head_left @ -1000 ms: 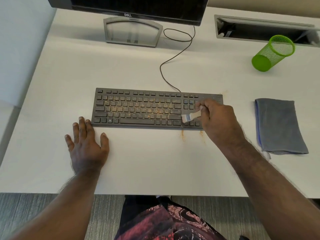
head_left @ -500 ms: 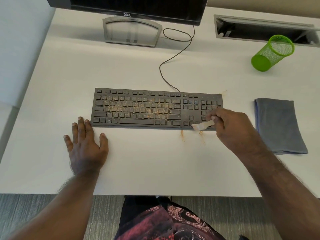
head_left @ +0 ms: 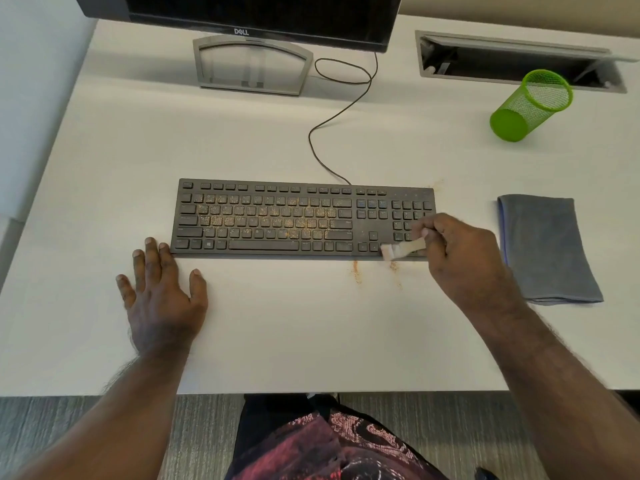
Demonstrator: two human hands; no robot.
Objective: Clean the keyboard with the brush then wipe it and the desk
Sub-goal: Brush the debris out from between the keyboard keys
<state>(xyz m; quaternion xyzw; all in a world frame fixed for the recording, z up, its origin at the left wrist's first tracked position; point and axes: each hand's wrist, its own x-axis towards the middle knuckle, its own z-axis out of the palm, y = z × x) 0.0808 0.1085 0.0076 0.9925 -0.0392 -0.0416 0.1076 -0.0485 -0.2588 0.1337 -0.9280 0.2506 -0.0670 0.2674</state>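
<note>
The right hand (head_left: 460,258) pinches the brush (head_left: 403,248); crumbs swept beyond its bristles may scatter across the desk (head_left: 311,327).

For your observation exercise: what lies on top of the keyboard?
Orange crumbs dot the keyboard's letter keys. The brush, held by the right hand, sits at its near right corner. That hand covers some number-pad keys.

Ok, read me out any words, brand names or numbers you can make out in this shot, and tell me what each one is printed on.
"DELL": on the bottom bezel of the monitor, above its stand.
Key legends on the keyboard: there, but too small and blurred under the orange dust to read; only a Windows-logo key shows on the bottom row.
Brush, grey cloth, green mesh cup: no text visible.
</note>
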